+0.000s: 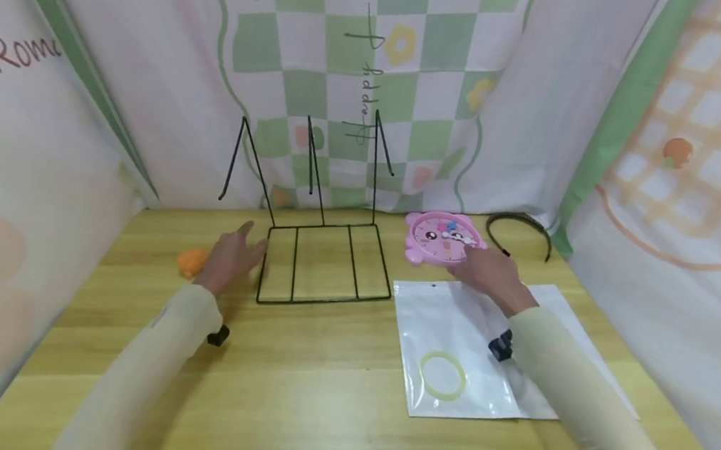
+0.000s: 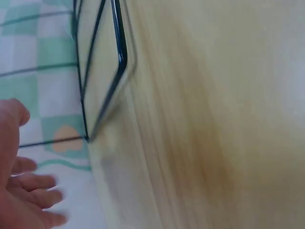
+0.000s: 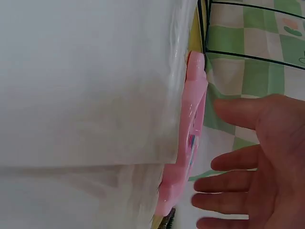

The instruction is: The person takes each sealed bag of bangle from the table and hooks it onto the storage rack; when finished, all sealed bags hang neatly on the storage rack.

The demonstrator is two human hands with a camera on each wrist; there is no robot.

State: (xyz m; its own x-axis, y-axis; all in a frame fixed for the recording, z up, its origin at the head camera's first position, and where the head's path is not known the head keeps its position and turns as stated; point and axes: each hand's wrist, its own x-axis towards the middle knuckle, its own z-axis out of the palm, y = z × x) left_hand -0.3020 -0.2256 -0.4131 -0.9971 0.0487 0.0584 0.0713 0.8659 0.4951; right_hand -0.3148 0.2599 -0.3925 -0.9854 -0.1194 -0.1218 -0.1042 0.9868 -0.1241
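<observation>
My left hand [image 1: 232, 257] hovers at the left side of a black wire rack [image 1: 322, 300], fingers spread and holding nothing. The rack has a flat rectangular base on the table and several bent prongs rising behind. Just left of that hand lies a small orange object [image 1: 191, 262], partly hidden by it; its kind is unclear. My right hand [image 1: 492, 269] is over the right edge of a pink clock [image 1: 425, 256] with a cartoon face. In the right wrist view its fingers [image 3: 228, 181] are extended and apart from the clock [image 3: 190, 109].
White glossy pouches [image 1: 461, 319] lie overlapping beneath my right forearm, with a pale yellow ring [image 1: 423, 373] on the left one. A black headband-like hoop [image 1: 522, 218] lies behind, at the right. Patterned curtains [image 1: 325, 43] enclose the wooden table [image 1: 294, 391] at the back and sides.
</observation>
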